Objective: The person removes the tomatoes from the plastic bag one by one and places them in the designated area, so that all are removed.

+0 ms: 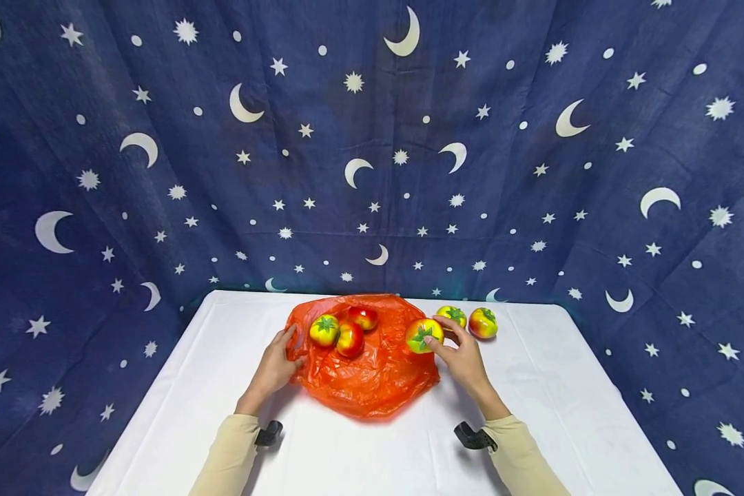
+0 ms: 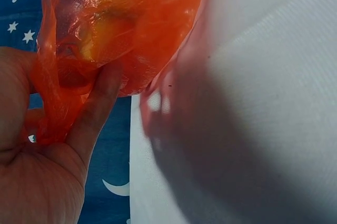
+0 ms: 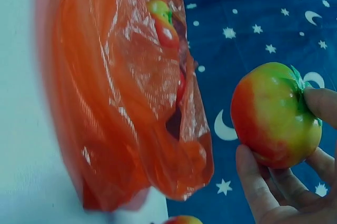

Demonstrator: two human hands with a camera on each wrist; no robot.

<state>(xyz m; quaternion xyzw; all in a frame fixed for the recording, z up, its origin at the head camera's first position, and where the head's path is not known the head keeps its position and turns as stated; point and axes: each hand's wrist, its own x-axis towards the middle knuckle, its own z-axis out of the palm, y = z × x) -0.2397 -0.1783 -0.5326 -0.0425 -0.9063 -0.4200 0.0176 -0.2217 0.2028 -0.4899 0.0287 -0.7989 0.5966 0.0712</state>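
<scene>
My right hand (image 1: 461,355) holds a glossy red-and-yellow tomato (image 3: 276,116) with a green leafy top. Thumb and fingers grip it just above the right side of an orange plastic bag (image 1: 372,386). On the left, my left hand (image 1: 274,365) pinches the edge of the bag, whose thin film passes between thumb and fingers in the left wrist view. Within the bag's opening lie a yellow tomato (image 1: 324,331) and two redder ones, a front tomato (image 1: 350,339) and a back tomato (image 1: 363,317).
Right of the bag, a yellow-green tomato (image 1: 451,315) and a red-yellow tomato (image 1: 483,323) sit on the white-covered table (image 1: 533,399). A dark blue curtain (image 1: 372,186) with moons and stars hangs behind the table and at both sides.
</scene>
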